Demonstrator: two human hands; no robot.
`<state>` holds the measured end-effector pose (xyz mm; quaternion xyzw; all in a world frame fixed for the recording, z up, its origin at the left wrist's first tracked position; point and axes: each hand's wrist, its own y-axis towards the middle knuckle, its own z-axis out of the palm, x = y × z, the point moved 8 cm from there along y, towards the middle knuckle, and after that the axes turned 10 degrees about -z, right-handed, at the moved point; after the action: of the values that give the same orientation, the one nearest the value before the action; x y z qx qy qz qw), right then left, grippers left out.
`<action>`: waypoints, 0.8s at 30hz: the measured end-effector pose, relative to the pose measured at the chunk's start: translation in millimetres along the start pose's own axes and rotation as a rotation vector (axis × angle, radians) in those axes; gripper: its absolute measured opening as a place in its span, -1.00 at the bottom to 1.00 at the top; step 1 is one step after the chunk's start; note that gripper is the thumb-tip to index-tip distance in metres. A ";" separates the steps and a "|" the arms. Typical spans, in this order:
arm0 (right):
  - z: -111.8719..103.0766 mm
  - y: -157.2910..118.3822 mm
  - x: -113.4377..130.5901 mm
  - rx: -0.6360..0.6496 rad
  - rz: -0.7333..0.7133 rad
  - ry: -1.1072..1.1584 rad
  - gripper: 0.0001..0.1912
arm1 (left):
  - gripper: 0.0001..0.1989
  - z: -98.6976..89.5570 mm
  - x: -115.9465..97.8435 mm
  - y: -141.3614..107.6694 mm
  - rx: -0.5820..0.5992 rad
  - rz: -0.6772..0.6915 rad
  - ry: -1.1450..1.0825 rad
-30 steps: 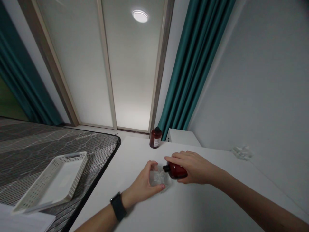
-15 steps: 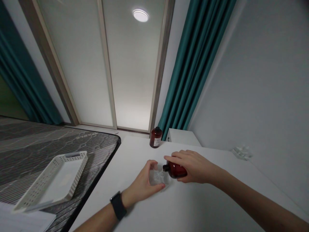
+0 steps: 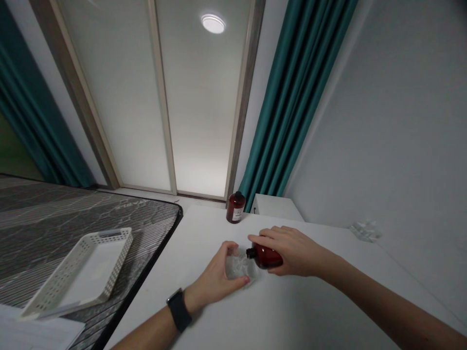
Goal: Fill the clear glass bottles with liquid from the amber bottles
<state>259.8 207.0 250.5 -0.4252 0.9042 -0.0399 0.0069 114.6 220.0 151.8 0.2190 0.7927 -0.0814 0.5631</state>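
In my right hand [image 3: 292,249] is a dark red-brown bottle [image 3: 268,256], tipped on its side with its uncapped-looking black neck toward the left. The neck is over the near edge of a clear container [image 3: 240,265], which stands on the white table [image 3: 204,228]. Fingers and thumb of my left hand [image 3: 219,277] are wrapped round the container's left side. Whether liquid is flowing is too fine to make out. A second red-brown bottle [image 3: 235,208], upright with a white label and black cap, stands toward the table's far edge.
To the left, a white perforated basket [image 3: 122,253] lies on a dark striped mat surface [image 3: 146,214], with white paper [image 3: 47,333] beside it. A small white cabinet [image 3: 279,208] stands behind the table. A crumpled clear item [image 3: 366,231] lies by the right wall.
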 end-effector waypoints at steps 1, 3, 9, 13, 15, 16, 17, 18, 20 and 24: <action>0.0 0.0 0.1 -0.001 0.000 0.000 -0.23 | -0.38 0.0 0.1 0.1 -0.001 -0.004 0.001; 0.0 -0.1 0.2 -0.001 -0.001 -0.003 -0.23 | -0.37 0.1 1.0 0.4 -0.003 -0.009 0.003; -0.1 -0.4 0.2 -0.001 -0.001 -0.006 -0.24 | -0.37 0.1 3.4 0.8 -0.009 0.008 0.000; -0.8 -0.4 0.6 0.004 0.000 -0.010 -0.23 | -0.38 -0.2 2.0 -0.1 -0.003 0.003 0.000; -1.2 -0.3 0.9 0.010 0.001 -0.011 -0.23 | -0.39 -0.2 0.9 -0.6 0.002 -0.002 -0.003; -1.3 -0.2 1.1 0.011 0.001 -0.011 -0.23 | -0.39 -0.4 0.2 -0.8 0.003 -0.001 -0.005; -1.6 -0.1 1.1 0.011 0.001 -0.012 -0.23 | -0.39 -0.7 -0.5 -1.0 0.003 0.000 -0.007; -1.7 -0.1 1.2 0.010 0.002 -0.012 -0.23 | -0.39 -0.9 -1.1 -1.0 0.001 0.000 -0.006; -1.6 0.0 1.2 0.007 0.000 -0.011 -0.23 | -0.39 -1.5 -2.1 -1.0 -0.005 0.003 -0.003; -1.0 0.0 1.2 0.001 -0.006 -0.002 -0.23 | -0.39 -1.2 -2.9 -0.8 -0.003 0.003 -0.004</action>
<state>259.0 206.1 251.5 -0.4277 0.9030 -0.0401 0.0081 113.9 219.0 154.9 0.2189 0.7914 -0.0799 0.5651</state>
